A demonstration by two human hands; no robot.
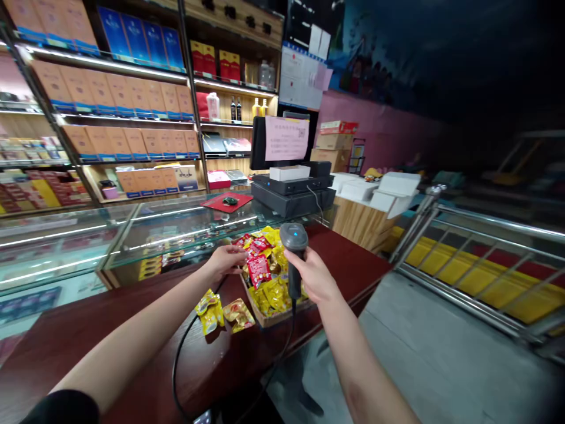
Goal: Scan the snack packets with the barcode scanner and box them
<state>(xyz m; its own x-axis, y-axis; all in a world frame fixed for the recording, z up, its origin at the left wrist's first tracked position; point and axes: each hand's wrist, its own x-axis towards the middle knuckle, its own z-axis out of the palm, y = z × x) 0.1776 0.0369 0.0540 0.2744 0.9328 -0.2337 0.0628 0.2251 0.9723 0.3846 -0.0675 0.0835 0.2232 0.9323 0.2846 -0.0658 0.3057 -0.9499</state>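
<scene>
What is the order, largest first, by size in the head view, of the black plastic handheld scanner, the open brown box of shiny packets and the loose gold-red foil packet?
1. Brown box
2. Black scanner
3. Gold-red packet, clearly smallest

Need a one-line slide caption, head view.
Right hand holds a corded scanner over a box of red and yellow packets, left hand at its edge.

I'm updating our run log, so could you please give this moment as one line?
right hand: holds scanner | left hand: at packets | box: on counter
</scene>
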